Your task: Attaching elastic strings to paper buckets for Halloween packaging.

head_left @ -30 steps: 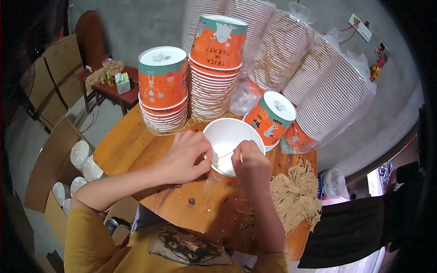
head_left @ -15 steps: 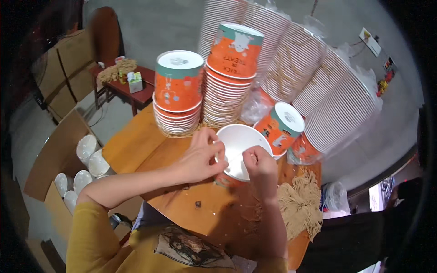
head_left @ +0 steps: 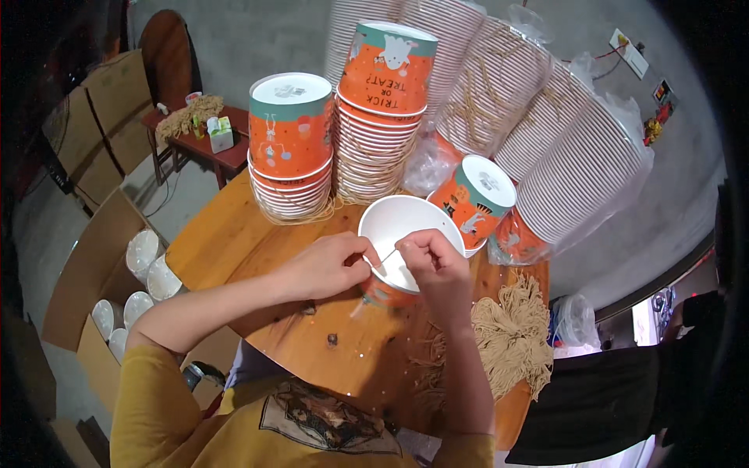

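Observation:
An open paper bucket (head_left: 406,218), white inside and orange outside, stands upright on the table before me. My left hand (head_left: 331,265) is at its near left rim, thumb and forefinger closed at the edge where a thin cord (head_left: 388,255) meets it. My right hand (head_left: 437,261) is in a closed pinch over the near right part of the opening and holds the cord's other end. Between the two hands the cord runs short and straight. My fingers hide part of the near rim.
Beyond stand upturned orange buckets (head_left: 290,129) in stacks, cords hanging around them. Tall plastic-wrapped stacks (head_left: 581,175) rise behind. A tan cord bundle (head_left: 511,335) lies right on the wooden table (head_left: 312,343). At left, a carton (head_left: 90,265) holds several buckets; a red bench (head_left: 187,144) stands farther back.
My right hand has shifted up and left, nearer to my left hand. The left fingers have closed in at the bucket's rim. The whole view has tilted slightly.

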The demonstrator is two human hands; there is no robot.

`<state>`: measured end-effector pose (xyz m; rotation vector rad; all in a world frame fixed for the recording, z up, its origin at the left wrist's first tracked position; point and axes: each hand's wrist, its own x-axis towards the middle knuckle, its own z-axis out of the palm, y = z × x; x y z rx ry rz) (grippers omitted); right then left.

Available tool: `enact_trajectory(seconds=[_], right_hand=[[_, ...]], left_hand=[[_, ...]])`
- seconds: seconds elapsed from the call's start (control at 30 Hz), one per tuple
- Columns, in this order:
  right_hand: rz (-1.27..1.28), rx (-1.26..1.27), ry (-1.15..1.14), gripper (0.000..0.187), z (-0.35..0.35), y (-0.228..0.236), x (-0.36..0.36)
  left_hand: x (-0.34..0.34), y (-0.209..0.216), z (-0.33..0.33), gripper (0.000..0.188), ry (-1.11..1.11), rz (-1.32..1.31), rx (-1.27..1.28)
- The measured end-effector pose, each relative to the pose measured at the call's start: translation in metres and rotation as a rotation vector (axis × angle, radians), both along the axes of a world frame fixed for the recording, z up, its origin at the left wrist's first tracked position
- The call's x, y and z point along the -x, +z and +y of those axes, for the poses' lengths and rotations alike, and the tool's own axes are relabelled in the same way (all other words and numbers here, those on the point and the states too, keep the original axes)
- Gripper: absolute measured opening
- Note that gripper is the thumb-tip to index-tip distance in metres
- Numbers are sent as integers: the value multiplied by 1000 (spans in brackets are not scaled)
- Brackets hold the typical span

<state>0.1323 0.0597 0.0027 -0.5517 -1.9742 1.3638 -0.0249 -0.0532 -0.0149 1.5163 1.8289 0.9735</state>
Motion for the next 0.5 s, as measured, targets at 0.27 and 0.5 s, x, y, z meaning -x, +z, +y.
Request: enact_trajectory(seconds=[0.27,0.5], right_hand=[[-48,-489,-105,11,20,-14,-8],[-350,-390,229,18,21,-6,-7]], left_hand=[[4,-18,-2,18,-11,257,-210],[1,-18,-4,20,-27,248,-212]])
